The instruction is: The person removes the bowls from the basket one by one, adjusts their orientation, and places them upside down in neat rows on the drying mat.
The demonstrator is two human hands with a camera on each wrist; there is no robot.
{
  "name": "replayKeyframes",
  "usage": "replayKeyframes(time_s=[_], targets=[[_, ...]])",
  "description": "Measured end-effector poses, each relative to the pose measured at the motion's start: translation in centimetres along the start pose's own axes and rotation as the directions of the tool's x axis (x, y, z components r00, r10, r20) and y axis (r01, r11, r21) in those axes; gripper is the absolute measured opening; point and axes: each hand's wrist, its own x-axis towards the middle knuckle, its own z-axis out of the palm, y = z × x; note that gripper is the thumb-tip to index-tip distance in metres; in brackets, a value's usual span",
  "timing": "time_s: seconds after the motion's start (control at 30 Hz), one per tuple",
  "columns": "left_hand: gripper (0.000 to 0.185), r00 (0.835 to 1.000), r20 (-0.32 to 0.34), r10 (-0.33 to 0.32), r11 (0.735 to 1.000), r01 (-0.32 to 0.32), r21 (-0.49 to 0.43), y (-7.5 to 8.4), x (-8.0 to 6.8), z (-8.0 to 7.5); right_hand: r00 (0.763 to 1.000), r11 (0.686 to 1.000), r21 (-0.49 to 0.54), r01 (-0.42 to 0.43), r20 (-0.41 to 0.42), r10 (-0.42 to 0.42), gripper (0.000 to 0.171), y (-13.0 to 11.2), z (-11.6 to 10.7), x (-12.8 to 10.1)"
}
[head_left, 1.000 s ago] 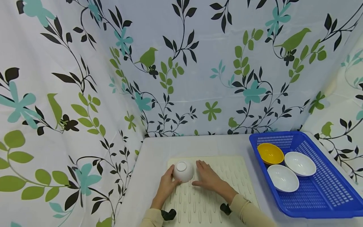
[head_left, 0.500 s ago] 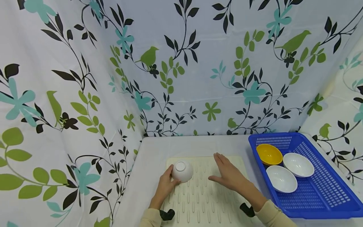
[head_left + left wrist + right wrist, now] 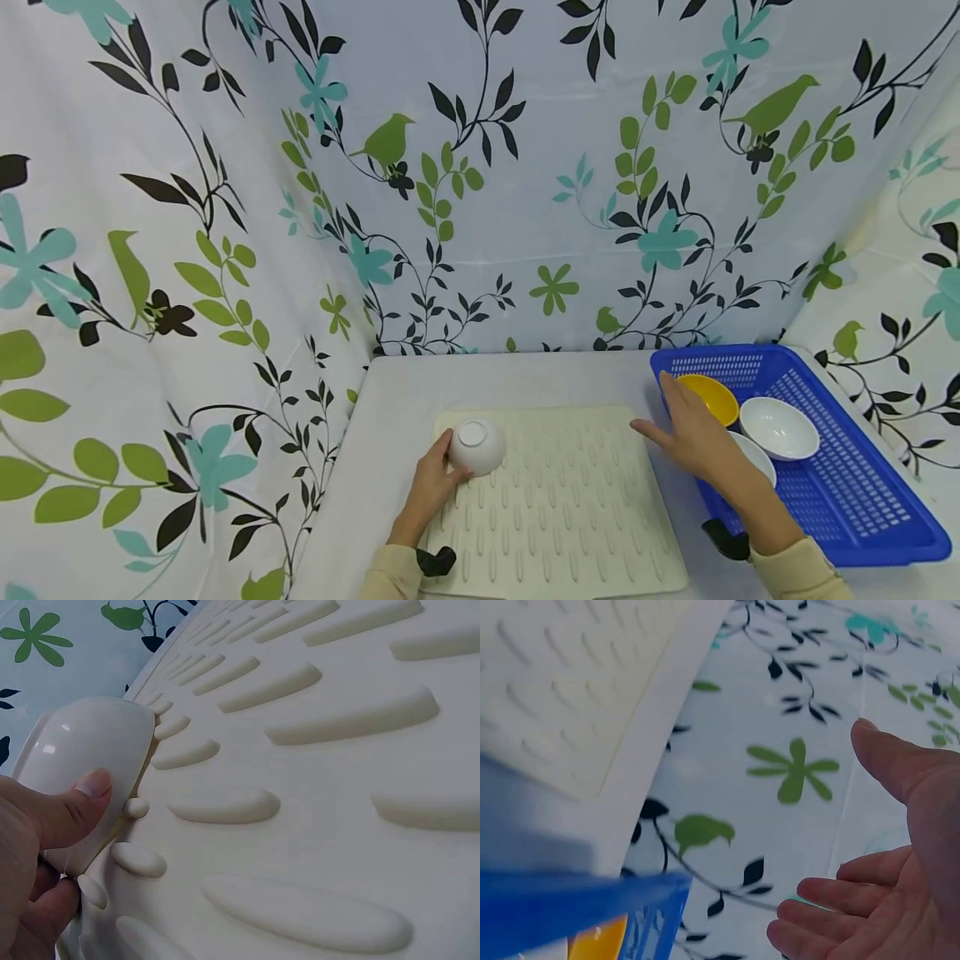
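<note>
In the head view, an upside-down white bowl (image 3: 477, 447) sits on the far left part of a cream ribbed drying mat (image 3: 562, 508). My left hand (image 3: 431, 490) holds it from the left; in the left wrist view the thumb (image 3: 75, 806) lies along the bowl's outer side and the fingers are at its rim. With fingers straight and thumb spread, my right hand (image 3: 697, 437) hangs over the left side of a blue plastic basket (image 3: 855, 508), holding nothing. It overlaps a yellow bowl (image 3: 716, 400) and partly hides a white bowl (image 3: 759, 461) in there.
Another white bowl (image 3: 780, 427) lies mouth up in the basket beside the other two. The white table (image 3: 517, 379) carries the mat in the middle and the basket at right. A patterned curtain (image 3: 555, 208) stands behind and along both sides.
My right hand has moved right, away from beside the upside-down bowl, across the mat to above the basket. The left hand stays on that bowl.
</note>
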Motion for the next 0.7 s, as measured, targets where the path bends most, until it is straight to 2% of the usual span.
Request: replayKeyframes(time_s=[0.2, 0.37, 0.53, 0.7], targets=[[0.086, 1.000, -0.005, -0.007, 1.000, 0.007, 0.011, 0.2, -0.1, -0.1, 0.998, 0.998, 0.009, -0.059, -0.021, 0.060, 0.100, 3.2, -2.0, 0.0], [0.085, 1.000, -0.003, -0.010, 1.000, 0.010, 0.015, 0.2, -0.2, -0.1, 0.993, 0.993, -0.004, -0.116, -0.012, 0.116, 0.095, 6.3, -2.3, -0.1], [0.085, 1.000, -0.009, 0.001, 1.000, -0.001, 0.012, 0.2, 0.0, 0.1, 0.991, 0.991, -0.040, -0.126, 0.039, 0.127, 0.089, 9.7, -1.9, 0.0], [0.086, 1.000, -0.017, 0.002, 0.999, -0.002, 0.051, 0.0, 0.1, 0.0, 0.976, 0.987, -0.066, -0.148, 0.151, 0.157, 0.104, 11.7, -1.3, -0.1]])
